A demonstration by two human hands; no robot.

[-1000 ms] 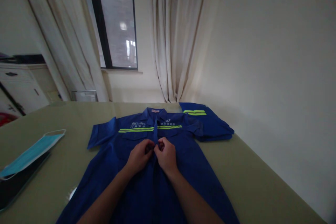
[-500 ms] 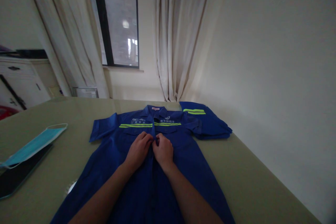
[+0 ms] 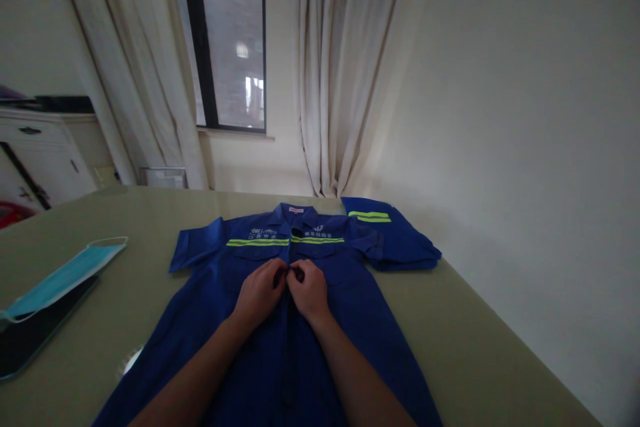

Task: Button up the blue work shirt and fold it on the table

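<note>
Blue, the shirt [image 3: 313,353] ran lengthwise toward the far edge of the tabletop [image 3: 480,347], left hand [image 3: 259,290] and right hand [image 3: 310,290] pinching its front strip [image 3: 288,340].

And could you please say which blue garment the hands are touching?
The short-sleeved shirt, spread out, with left hand and right hand at its front; the folded blue clothing lies untouched.
</note>
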